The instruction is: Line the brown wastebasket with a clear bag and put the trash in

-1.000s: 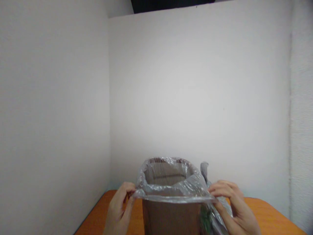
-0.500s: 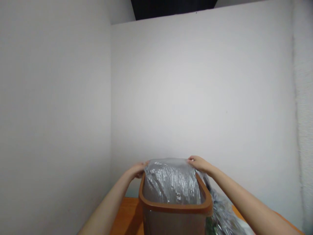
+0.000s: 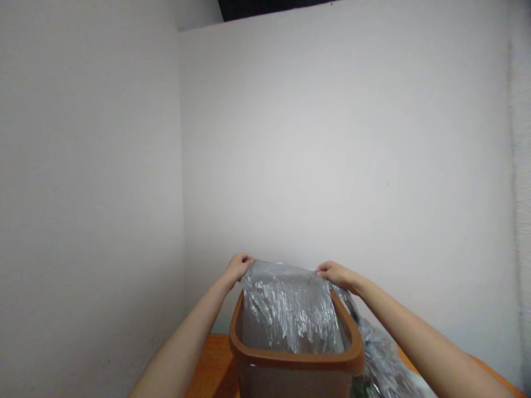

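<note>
A brown plastic bin stands on an orange table at the bottom middle. A clear, crinkled plastic bag hangs inside it, its far edge lifted above the far rim. My left hand is closed on the bag's far left corner. My right hand is closed on the far right corner. Both arms reach forward past the bin's sides. The near rim of the bin is bare of plastic.
More crumpled clear plastic with something green in it lies to the right of the bin. White walls meet in a corner close behind and to the left of the table.
My hands have let go of the bag at the near rim and gripped it at the far side. The bag's far edge now stands a little higher than half a second ago.
</note>
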Demonstrator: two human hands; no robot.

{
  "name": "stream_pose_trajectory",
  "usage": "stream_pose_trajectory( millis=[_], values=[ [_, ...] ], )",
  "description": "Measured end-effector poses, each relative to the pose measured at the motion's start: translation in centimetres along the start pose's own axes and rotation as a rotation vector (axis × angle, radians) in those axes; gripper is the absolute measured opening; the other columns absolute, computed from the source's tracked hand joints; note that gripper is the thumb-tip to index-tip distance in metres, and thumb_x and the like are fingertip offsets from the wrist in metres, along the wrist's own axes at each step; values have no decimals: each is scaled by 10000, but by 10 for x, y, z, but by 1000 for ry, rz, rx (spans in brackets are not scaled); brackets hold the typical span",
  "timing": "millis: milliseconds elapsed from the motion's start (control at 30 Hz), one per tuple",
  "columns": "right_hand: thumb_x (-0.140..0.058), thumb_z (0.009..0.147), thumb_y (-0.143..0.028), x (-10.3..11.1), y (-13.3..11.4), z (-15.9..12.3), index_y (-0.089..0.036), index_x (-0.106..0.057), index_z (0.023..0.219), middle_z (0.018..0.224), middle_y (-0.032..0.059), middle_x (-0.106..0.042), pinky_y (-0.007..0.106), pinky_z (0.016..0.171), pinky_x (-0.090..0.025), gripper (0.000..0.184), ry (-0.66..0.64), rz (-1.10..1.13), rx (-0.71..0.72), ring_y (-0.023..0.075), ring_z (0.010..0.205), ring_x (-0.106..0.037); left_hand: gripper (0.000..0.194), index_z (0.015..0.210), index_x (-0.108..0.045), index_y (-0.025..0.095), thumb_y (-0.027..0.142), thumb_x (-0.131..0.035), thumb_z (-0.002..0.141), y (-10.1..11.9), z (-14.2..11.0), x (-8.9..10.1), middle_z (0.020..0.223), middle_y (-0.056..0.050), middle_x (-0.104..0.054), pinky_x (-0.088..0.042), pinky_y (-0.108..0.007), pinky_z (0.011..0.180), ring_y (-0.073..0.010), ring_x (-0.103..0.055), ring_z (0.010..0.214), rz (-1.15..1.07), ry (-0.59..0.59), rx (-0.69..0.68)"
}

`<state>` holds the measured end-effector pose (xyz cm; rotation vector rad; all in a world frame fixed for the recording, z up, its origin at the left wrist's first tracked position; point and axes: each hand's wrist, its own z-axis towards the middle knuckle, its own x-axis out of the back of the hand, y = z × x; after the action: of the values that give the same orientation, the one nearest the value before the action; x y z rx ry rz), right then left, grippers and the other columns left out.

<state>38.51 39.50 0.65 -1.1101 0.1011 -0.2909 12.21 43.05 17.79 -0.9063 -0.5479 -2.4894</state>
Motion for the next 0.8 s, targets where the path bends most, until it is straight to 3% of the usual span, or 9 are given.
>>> stream_pose_trajectory(
  millis=[167,267,300,367,400,467,567,667,800],
  values=[
    [-562,958,-369,-5,-41,9,-145,-635,1002,1000,63,-674,356,801,-532,239,368,79,138,169,870,-641,205,853,-633,130,328,-642,905,15,29,5,810,6,-638,-530,-294,706,-118,-607,727,-107,138,-77],
    [-455,974,-360,-25,-73,13,-116,-589,1169,1070,123,-681,358,795,-530,340,494,137,269,204,913,-661,123,876,-654,139,261,-645,882,-18,50,28,783,24,-629,-482,-251,708,-102,-581,715,-332,267,-153],
    [-460,962,-380,-43,-84,21,-137,-562,1234,1117,120,-679,355,800,-536,378,504,136,325,210,944,-668,108,899,-657,146,249,-635,878,-48,62,42,779,36,-624,-463,-227,699,-89,-569,701,-439,320,-171],
    [-471,949,-454,-98,-104,51,-264,-513,1326,1244,48,-657,337,890,-529,425,489,122,479,194,1089,-644,132,959,-640,158,257,-622,874,-142,94,80,785,57,-615,-443,-195,689,-69,-552,681,-682,437,-180],
    [-454,958,-466,-134,-112,72,-280,-513,1330,1291,50,-638,365,953,-508,420,435,198,633,205,1168,-613,144,976,-623,157,258,-619,873,-203,113,101,776,67,-607,-439,-185,682,-61,-543,667,-810,487,-164],
    [-478,960,-453,-212,-120,122,-298,-558,1277,1291,37,-644,390,1032,-459,362,418,170,725,206,1234,-575,94,941,-586,140,218,-585,888,-336,148,138,735,82,-581,-436,-165,684,-44,-530,649,-1049,578,-86],
    [-577,925,-435,-298,-109,182,-268,-592,1254,1290,71,-650,443,1101,-388,369,431,-149,505,237,1273,-543,76,859,-561,126,106,-503,904,-504,177,161,738,75,-599,-450,-150,710,-34,-559,680,-1304,608,84],
    [-622,887,-480,-333,-81,213,-266,-485,1401,1399,106,-573,473,1120,-366,574,273,-364,222,257,1334,-484,172,846,-581,133,29,-452,892,-590,169,153,743,58,-622,-472,-152,672,-44,-576,664,-1405,564,264],
    [-684,819,-405,-375,-66,256,-235,-466,1432,1403,98,-562,419,1082,-419,673,82,-429,219,248,1273,-529,79,946,-621,128,160,-550,934,-641,156,136,888,-1,-659,-540,-238,684,-95,-625,740,-1362,494,354]
  ],
)
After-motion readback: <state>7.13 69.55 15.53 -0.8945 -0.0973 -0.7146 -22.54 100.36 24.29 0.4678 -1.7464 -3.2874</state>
